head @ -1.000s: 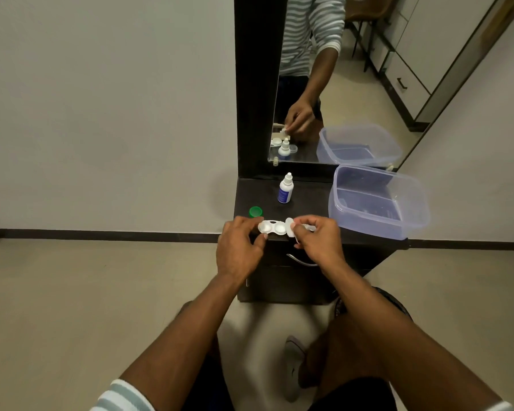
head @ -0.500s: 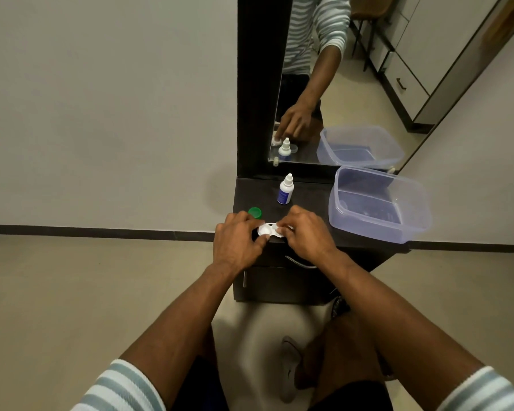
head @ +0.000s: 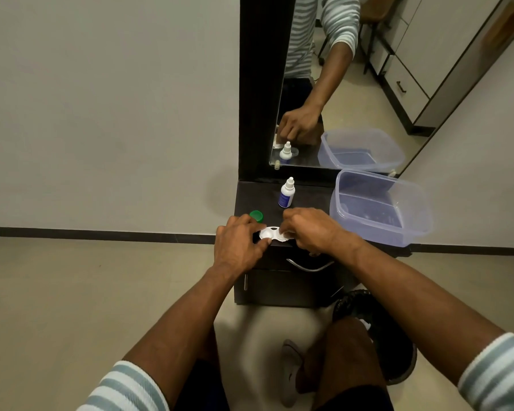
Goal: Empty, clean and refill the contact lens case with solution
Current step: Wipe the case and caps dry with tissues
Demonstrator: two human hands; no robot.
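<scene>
The left hand [head: 239, 243] grips the left end of a small white plastic contact lens case [head: 272, 234], thumb lying along its near edge and fingers curled over the far side. The right hand [head: 309, 231] is curled over the right end of the same case, fingertips pinching down on it; what exactly lies under those fingers is hidden. The case sits at the front edge of a dark brown bench [head: 303, 200], its left well showing open and white between the two hands.

Just behind the left hand's knuckles lies a round green plastic cap [head: 256, 215]. Farther back, near the mirror, a small white squeeze bottle with a blue label [head: 286, 194] stands upright. At the right side of the bench rests a translucent bluish plastic tub [head: 410, 209], well apart from the case. A tall mirror in a dark frame [head: 261, 84] rises behind the bench and reflects the bottle, the tub and a striped sleeve.
</scene>
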